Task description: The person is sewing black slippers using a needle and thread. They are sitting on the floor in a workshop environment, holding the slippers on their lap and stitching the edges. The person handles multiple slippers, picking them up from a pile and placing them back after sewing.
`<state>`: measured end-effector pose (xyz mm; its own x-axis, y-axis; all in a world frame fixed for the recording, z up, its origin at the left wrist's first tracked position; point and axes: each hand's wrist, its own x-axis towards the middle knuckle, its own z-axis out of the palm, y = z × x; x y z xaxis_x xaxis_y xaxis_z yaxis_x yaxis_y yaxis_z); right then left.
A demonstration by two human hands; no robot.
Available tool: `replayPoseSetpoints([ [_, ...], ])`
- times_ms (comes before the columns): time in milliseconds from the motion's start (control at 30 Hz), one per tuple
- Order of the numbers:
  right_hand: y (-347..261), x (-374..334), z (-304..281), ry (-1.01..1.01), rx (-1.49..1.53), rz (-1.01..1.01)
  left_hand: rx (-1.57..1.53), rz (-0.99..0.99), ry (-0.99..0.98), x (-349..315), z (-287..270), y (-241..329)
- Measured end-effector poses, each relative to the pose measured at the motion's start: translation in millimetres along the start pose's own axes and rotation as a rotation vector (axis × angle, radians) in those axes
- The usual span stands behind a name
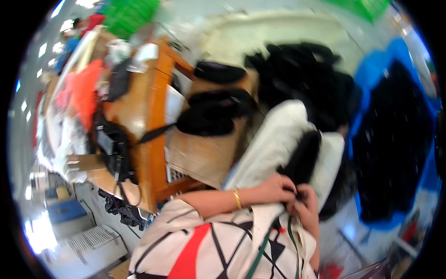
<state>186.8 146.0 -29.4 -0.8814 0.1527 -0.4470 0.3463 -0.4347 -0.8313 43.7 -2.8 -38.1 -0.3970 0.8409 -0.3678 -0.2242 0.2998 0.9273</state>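
Note:
My left hand [277,189], with a gold bracelet at the wrist, and my right hand [305,205] meet in front of my body. The fingers of both are pinched together on the near end of a long black fabric piece [303,158]. Its exact kind is hard to make out because the picture is blurred. The rest of the piece stretches away from me over a white cloth [274,139]. What lies between the fingertips is small, dark and partly covered by them.
Black pouch-like items [216,111] lie on a cardboard box [200,156] to the left. Beyond stands a big heap of black pieces [306,79]. At right, a blue bag [361,139] holds more black pieces. A wooden table [155,121] with a black bag [114,149] is at far left.

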Motion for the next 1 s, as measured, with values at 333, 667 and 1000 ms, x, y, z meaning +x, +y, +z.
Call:
replayPoseSetpoints([
  [333, -32.3, 34.0, -3.6, 0.013, -0.966, -0.377, -0.134, -0.055, -0.079, -13.8, -5.5, 10.6],
  [667, 8.8, 36.8, 1.6, 0.114, -0.364, -0.230, 0.320, 0.100, -0.079, -15.1, -29.6, 19.2],
  [1000, -20.4, 17.4, 25.0, 0.086, -0.784, -0.510, 0.012, -0.040, -0.010, -21.2, -24.7, 17.0],
])
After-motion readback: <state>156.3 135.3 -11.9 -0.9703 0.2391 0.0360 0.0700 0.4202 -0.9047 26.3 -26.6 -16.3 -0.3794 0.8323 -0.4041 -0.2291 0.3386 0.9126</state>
